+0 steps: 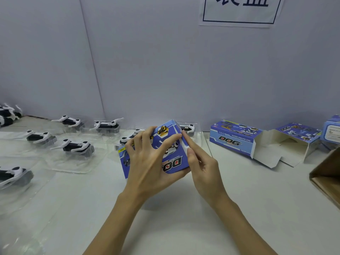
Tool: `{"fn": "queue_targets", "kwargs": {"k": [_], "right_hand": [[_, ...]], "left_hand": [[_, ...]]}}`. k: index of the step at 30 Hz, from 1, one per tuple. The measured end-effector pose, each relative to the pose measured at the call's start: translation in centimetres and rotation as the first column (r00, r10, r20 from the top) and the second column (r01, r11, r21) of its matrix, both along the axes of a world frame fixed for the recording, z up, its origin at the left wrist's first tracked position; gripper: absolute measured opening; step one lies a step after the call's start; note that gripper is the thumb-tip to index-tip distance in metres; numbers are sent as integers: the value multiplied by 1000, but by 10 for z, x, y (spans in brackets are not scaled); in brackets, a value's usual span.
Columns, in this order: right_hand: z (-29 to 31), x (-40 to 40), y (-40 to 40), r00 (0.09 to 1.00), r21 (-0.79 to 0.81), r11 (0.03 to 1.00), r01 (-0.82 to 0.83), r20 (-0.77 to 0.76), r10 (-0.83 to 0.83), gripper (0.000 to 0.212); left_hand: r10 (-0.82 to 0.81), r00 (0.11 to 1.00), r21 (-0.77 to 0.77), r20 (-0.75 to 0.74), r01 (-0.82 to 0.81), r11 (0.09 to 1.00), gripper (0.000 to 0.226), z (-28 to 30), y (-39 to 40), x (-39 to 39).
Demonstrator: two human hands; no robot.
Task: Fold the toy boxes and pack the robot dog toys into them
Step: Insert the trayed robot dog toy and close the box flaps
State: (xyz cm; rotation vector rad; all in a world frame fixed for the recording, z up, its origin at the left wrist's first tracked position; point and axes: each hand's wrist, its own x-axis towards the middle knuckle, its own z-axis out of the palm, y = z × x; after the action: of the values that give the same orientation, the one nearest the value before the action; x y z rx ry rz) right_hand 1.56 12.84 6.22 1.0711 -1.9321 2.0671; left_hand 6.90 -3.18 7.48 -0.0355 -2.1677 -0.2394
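You are working at a white worktop [184, 227] that is running up against a pale lilac wall [147, 61], where a paper sign [239, 10] with a dark blue border is hanging at the top right.

In the middle of the worktop you are holding a blue toy box [172, 153], tilted with one corner pointing up and the printed "DOG" face turned toward you upside down. Your left hand [147, 162] is gripping it from the left, fingers spread and curled over the printed face, thumb underneath. Your right hand [202, 162] is pressing against the box's right edge, its fingers lying along a white flap there; whether they are pinching the flap or only pushing it, you cannot tell.

Just behind the box, two robot dog toys in clear plastic trays are peeking out, one [128, 139] at the left and one [187, 128] at the right. Further left, more black-and-white robot dogs are sitting in clear trays across the worktop: one [78, 147] nearest the box, two [107, 125] [69, 121] along the wall, one [39, 136] beyond, one [14, 173] at the left edge, and a cluster [8, 114] in the far left corner.

To the right, an open box [233, 138] is lying on its side with white flaps spread out. Beside it a second open box [298, 135] is lying, and another box [332, 130] is standing at the right edge. A brown cardboard carton [327, 173] is showing its corner at the right.
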Motion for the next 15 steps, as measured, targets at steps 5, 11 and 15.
{"fn": "queue_targets", "kwargs": {"k": [5,11,15], "right_hand": [[-4,3,-7,1000,-20,1000,2,-31,-2,46],[-7,3,-1,967,141,988,66,-252,-29,61],[-8,3,-3,960,133,986,96,-276,-56,66]], "left_hand": [[14,999,-2,-31,-14,1000,75,-2,0,1],[45,998,1,-44,-45,999,75,-7,0,0],[47,998,6,-48,-46,999,81,-9,1,0]]}}
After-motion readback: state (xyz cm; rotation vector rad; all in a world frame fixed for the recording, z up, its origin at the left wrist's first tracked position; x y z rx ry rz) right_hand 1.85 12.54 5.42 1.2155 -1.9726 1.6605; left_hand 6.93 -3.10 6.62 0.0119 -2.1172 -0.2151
